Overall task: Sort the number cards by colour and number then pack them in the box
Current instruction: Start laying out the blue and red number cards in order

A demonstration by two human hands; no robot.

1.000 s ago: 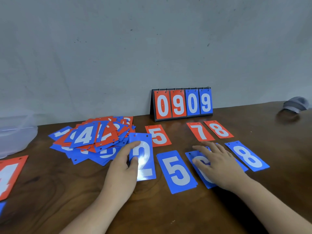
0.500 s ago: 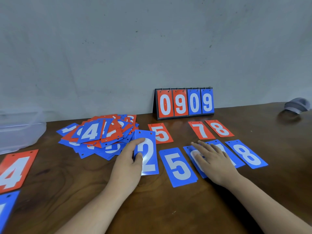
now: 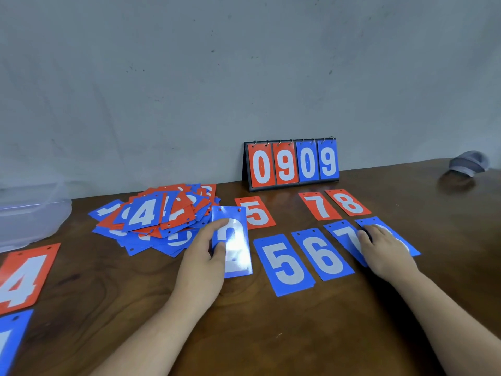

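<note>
The blue 2 card (image 3: 235, 256) sits just left of centre, pinched at its left edge by the left hand (image 3: 200, 264): thumb (image 3: 218, 251) on its face, forefinger across the digit's top; right of it lie the blue 5 card (image 3: 284, 264) and blue 6 card (image 3: 322, 253); the right hand (image 3: 385, 251) rests with loosely spread fingers on the blue 7 card (image 3: 343, 236) and blue 8 card (image 3: 408, 248); the mixed heap (image 3: 157, 218) lies left of the 2; the clear box (image 3: 29, 213) stands at the far left edge.
</note>
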